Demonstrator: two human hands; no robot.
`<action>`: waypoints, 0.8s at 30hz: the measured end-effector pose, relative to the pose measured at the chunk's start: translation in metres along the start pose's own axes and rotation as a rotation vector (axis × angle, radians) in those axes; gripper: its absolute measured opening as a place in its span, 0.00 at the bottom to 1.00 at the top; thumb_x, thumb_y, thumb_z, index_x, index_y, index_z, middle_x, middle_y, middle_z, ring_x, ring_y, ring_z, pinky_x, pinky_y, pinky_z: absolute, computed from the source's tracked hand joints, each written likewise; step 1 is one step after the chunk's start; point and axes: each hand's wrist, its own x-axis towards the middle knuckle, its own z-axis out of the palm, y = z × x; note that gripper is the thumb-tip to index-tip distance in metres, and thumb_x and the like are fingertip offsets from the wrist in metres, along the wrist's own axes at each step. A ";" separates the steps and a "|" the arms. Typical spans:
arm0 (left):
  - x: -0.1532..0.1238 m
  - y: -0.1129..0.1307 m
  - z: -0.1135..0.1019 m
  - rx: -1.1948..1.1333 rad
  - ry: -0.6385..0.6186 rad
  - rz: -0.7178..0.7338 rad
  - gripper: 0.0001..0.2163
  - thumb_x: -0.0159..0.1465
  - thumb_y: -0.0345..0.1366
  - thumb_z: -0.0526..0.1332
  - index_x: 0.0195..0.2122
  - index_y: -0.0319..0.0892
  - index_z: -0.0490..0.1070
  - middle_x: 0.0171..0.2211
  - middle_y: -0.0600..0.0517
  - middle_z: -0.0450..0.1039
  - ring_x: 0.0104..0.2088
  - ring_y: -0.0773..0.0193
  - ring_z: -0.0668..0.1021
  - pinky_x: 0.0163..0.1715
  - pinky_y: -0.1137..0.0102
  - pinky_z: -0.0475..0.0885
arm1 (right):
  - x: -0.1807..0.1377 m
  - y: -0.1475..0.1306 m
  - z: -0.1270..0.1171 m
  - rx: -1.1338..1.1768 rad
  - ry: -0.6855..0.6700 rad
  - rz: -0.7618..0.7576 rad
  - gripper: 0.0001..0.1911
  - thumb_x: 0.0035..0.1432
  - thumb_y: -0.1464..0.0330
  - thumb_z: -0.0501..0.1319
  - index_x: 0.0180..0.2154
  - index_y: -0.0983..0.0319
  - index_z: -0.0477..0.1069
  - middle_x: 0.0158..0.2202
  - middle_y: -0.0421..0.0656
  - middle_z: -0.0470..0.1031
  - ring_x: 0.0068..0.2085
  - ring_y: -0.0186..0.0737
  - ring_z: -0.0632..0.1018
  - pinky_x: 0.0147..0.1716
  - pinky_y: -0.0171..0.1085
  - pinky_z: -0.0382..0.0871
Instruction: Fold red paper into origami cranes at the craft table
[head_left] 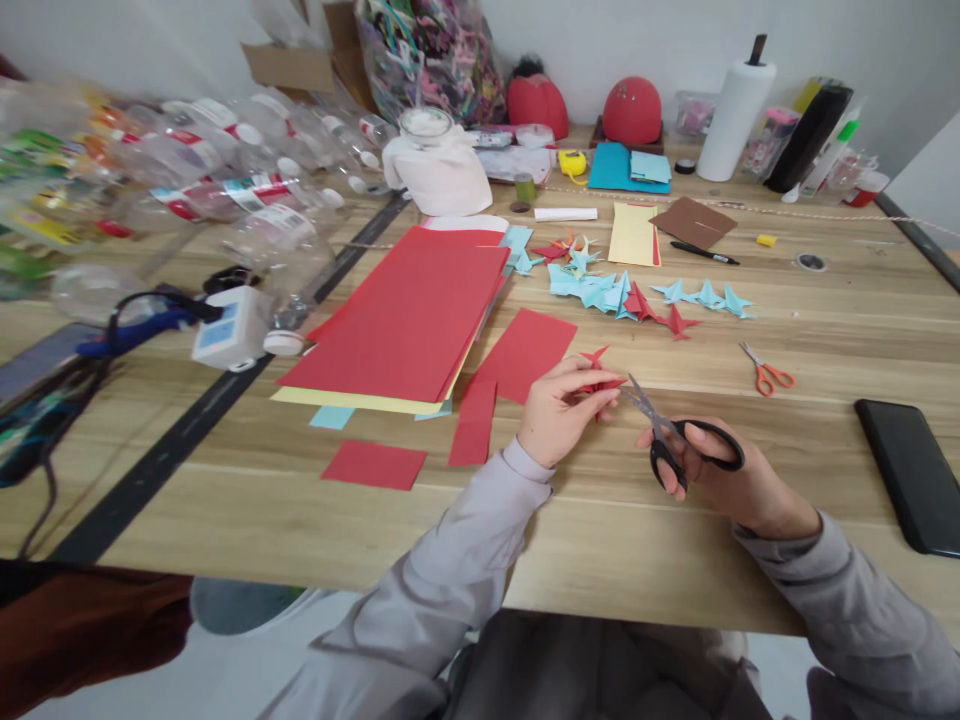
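My left hand [559,408] pinches a small folded red paper piece [598,362] with pointed ends, just above the table. My right hand [739,480] has its fingers through the black handles of a pair of scissors [658,422]. Their blades are parted, and the tips lie close by the red paper at my left fingertips; whether they touch it I cannot tell. Beyond my hands, several folded blue paper shapes [596,290] and folded red paper shapes [677,322] lie in a row. Cut red paper rectangles [373,465] rest left of my left hand.
A stack of red and yellow sheets [405,310] lies at centre left. Small orange-handled scissors [766,372] and a black phone [911,475] are on the right. Plastic bottles [277,235] crowd the left side. A black pen [705,253] and brown paper [694,222] lie farther back.
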 end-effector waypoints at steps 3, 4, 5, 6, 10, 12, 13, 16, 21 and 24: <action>0.000 0.001 0.000 0.017 -0.016 0.008 0.08 0.55 0.37 0.70 0.35 0.41 0.82 0.37 0.49 0.73 0.27 0.70 0.78 0.24 0.74 0.80 | 0.001 0.000 0.000 0.009 0.006 0.010 0.23 0.56 0.51 0.62 0.38 0.65 0.75 0.22 0.41 0.73 0.22 0.33 0.70 0.24 0.34 0.59; 0.000 0.002 0.000 0.020 -0.018 0.005 0.08 0.55 0.37 0.70 0.35 0.42 0.82 0.37 0.48 0.73 0.27 0.70 0.78 0.24 0.74 0.80 | 0.001 0.000 0.000 0.013 0.008 0.010 0.23 0.56 0.51 0.62 0.38 0.65 0.75 0.22 0.41 0.73 0.22 0.33 0.70 0.24 0.34 0.59; 0.000 0.002 0.000 0.021 -0.020 0.001 0.08 0.55 0.37 0.70 0.35 0.42 0.82 0.37 0.48 0.73 0.27 0.70 0.78 0.25 0.74 0.80 | 0.001 0.000 -0.001 0.017 0.007 0.009 0.23 0.56 0.51 0.62 0.37 0.66 0.75 0.22 0.41 0.73 0.22 0.33 0.70 0.23 0.33 0.59; 0.000 0.003 0.000 0.019 -0.022 -0.003 0.08 0.54 0.36 0.71 0.35 0.42 0.82 0.37 0.49 0.73 0.28 0.70 0.78 0.25 0.74 0.80 | 0.001 0.000 -0.001 0.021 0.004 0.008 0.23 0.56 0.51 0.62 0.37 0.65 0.75 0.22 0.41 0.73 0.22 0.32 0.70 0.23 0.33 0.60; 0.000 0.003 -0.002 0.009 -0.022 0.001 0.06 0.53 0.34 0.71 0.34 0.43 0.82 0.37 0.48 0.74 0.30 0.67 0.78 0.25 0.72 0.80 | 0.000 -0.002 -0.002 0.027 -0.001 0.013 0.22 0.56 0.51 0.61 0.37 0.65 0.76 0.22 0.41 0.73 0.21 0.33 0.69 0.22 0.34 0.60; 0.001 0.003 -0.003 0.019 -0.019 0.017 0.06 0.53 0.34 0.71 0.33 0.43 0.82 0.37 0.47 0.76 0.32 0.66 0.79 0.26 0.71 0.80 | 0.000 -0.004 -0.001 0.035 -0.002 0.030 0.22 0.55 0.51 0.62 0.36 0.65 0.76 0.21 0.41 0.72 0.21 0.33 0.69 0.20 0.33 0.59; 0.001 0.003 -0.004 0.033 -0.019 0.030 0.05 0.53 0.34 0.71 0.32 0.43 0.82 0.37 0.47 0.76 0.33 0.65 0.79 0.28 0.71 0.80 | 0.000 -0.005 -0.001 0.043 -0.004 0.038 0.22 0.54 0.51 0.63 0.35 0.65 0.76 0.20 0.41 0.71 0.21 0.33 0.69 0.19 0.33 0.59; 0.003 0.004 -0.007 0.103 -0.029 0.099 0.03 0.54 0.32 0.70 0.31 0.43 0.82 0.35 0.47 0.78 0.38 0.61 0.80 0.36 0.68 0.79 | 0.000 -0.007 -0.001 0.058 -0.008 0.051 0.22 0.52 0.52 0.65 0.34 0.66 0.77 0.18 0.40 0.70 0.20 0.32 0.68 0.18 0.31 0.58; 0.005 0.006 -0.010 0.168 -0.055 0.182 0.03 0.55 0.30 0.69 0.31 0.44 0.82 0.36 0.47 0.80 0.42 0.60 0.80 0.44 0.65 0.76 | 0.000 -0.009 0.000 0.004 0.006 0.063 0.24 0.50 0.51 0.67 0.35 0.67 0.77 0.18 0.39 0.70 0.18 0.30 0.67 0.17 0.30 0.56; 0.005 0.006 -0.010 0.190 -0.055 0.195 0.02 0.56 0.31 0.69 0.31 0.43 0.82 0.36 0.47 0.80 0.42 0.59 0.80 0.45 0.64 0.75 | -0.001 -0.011 0.002 -0.054 0.026 0.058 0.25 0.48 0.50 0.68 0.34 0.68 0.78 0.17 0.39 0.69 0.17 0.28 0.65 0.17 0.30 0.54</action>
